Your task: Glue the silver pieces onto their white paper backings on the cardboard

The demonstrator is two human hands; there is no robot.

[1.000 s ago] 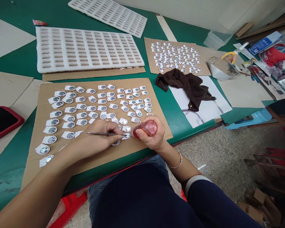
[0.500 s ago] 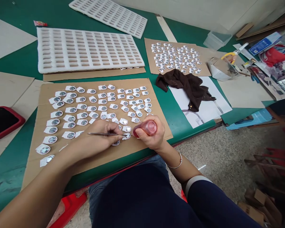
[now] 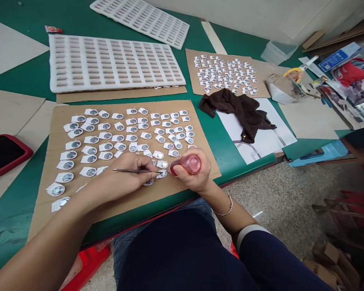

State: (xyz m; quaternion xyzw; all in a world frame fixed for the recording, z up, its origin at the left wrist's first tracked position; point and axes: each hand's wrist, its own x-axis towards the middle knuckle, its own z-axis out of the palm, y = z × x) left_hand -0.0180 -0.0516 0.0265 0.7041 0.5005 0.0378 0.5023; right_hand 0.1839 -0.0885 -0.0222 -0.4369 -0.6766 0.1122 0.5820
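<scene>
Pinched in my left hand [image 3: 133,171] is a pair of thin metal tweezers [image 3: 129,171], its tip on a small round silver piece [image 3: 161,173] with white backing. My right hand [image 3: 197,173] is wrapped round a red squeeze bottle [image 3: 189,164], tilted with its base toward me; its nozzle is hidden. The bottle is just right of the piece at the tweezers' tip. Both hands are over a brown cardboard sheet [image 3: 182,186], on which many similar silver pieces with white tabs lie in loose rows. My left forearm covers some of them.
White foam trays with slots [image 3: 115,62] lie behind the cardboard. A second cardboard sheet [image 3: 192,81] with more pieces is at the back. A dark brown cloth [image 3: 236,109] rests on white paper to the right. A red-cased phone [image 3: 6,155] is at the left edge.
Both hands stay almost where they were, tweezers and bottle still at the same piece. The whole view has shifted very slightly.
</scene>
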